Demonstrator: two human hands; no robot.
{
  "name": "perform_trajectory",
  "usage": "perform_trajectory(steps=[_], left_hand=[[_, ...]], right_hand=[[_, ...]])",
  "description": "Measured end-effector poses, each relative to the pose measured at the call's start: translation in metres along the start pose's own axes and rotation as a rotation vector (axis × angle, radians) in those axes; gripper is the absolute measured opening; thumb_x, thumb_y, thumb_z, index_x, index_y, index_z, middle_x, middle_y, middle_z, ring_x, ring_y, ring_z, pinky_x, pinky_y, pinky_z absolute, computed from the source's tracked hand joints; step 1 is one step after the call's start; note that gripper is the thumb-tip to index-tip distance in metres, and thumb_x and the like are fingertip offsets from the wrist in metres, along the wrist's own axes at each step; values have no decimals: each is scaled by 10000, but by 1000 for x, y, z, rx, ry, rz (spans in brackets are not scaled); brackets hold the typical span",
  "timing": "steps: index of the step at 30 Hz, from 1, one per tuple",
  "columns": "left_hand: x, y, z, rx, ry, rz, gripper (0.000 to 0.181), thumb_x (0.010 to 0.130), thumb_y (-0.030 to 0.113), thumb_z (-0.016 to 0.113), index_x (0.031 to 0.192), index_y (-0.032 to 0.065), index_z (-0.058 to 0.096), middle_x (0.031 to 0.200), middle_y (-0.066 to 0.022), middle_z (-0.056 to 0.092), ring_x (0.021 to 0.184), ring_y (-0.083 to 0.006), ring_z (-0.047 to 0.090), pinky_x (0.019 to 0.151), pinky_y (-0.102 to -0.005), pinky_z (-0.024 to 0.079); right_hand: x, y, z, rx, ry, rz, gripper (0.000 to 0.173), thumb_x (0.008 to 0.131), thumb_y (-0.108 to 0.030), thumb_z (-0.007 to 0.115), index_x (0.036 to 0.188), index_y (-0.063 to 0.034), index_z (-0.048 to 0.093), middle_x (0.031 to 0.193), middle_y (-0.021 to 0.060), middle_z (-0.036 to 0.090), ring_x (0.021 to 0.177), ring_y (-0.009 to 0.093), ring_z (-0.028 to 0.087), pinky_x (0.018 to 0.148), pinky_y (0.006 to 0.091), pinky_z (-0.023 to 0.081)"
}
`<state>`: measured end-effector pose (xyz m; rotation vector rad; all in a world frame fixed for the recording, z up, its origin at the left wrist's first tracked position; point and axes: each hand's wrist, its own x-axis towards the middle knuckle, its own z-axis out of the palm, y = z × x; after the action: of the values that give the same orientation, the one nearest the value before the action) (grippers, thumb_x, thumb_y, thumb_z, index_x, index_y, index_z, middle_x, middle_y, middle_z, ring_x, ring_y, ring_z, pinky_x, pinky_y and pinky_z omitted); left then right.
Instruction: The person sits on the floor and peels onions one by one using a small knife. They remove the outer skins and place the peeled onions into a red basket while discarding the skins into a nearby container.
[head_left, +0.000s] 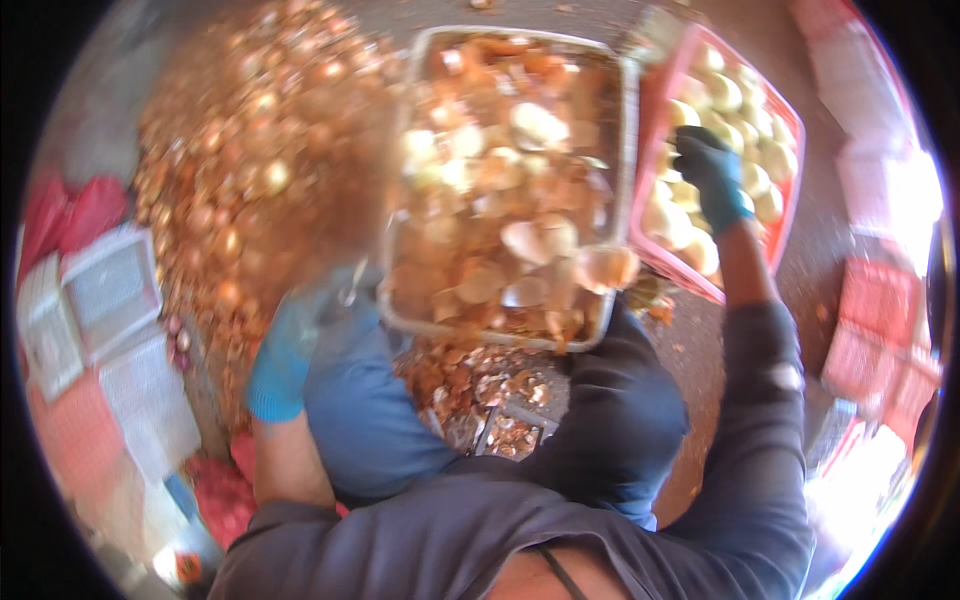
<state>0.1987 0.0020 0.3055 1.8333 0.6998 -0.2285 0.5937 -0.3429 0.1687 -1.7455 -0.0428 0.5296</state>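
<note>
My left hand (319, 319), in a teal glove, is blurred above my left knee; a thin shiny thing (352, 283) shows at its fingers, too smeared to name. My right hand (709, 172), gloved in teal with dark fingers, reaches into a red plastic crate (796, 176) and touches the peeled onions (769, 161) there. Whether its fingers hold one cannot be seen. Between the hands stands a pale-rimmed plastic tub (628, 150) of onion skins and pale onion pieces (536, 126).
A large heap of unpeeled onions (225, 150) spreads at the left. Onion skins (457, 375) litter the ground between my knees. Stacked white baskets (112, 274) and red net sacks (221, 499) lie at far left; red baskets (877, 304) stand at far right.
</note>
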Motion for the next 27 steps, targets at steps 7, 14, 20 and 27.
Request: perform_trajectory(steps=[7, 14, 20, 27], left_hand=[[39, -136, -62, -619, 621, 196, 447, 924, 261, 717, 1291, 30, 605, 833, -43, 668, 602, -130, 614, 496, -251, 466], [32, -267, -61, -791, 675, -316, 160, 898, 194, 721, 963, 76, 634, 735, -34, 621, 547, -145, 564, 488, -287, 464], [25, -458, -23, -282, 577, -360, 133, 898, 192, 598, 947, 105, 687, 796, -119, 678, 729, -252, 657, 619, -369, 515], [84, -383, -44, 501, 598, -324, 422, 905, 343, 593, 1277, 147, 634, 1192, -190, 641, 1082, -397, 622, 919, -479, 508]], right_hand=[[-128, -123, 101, -188, -389, -392, 89, 898, -72, 625, 966, -16, 633, 865, 33, 615, 671, 110, 571, 616, 244, 456], [-223, -149, 197, -83, -541, -84, 139, 861, -13, 660, 998, -21, 636, 878, 60, 661, 688, 141, 625, 609, 266, 498], [-250, -105, 232, -669, -646, -751, 213, 686, 3, 766, 872, -5, 662, 920, 86, 643, 690, 178, 629, 616, 287, 508], [-241, -62, 278, -749, -778, -327, 262, 637, -95, 729, 885, -52, 658, 1027, 105, 680, 878, 260, 663, 739, 339, 549]])
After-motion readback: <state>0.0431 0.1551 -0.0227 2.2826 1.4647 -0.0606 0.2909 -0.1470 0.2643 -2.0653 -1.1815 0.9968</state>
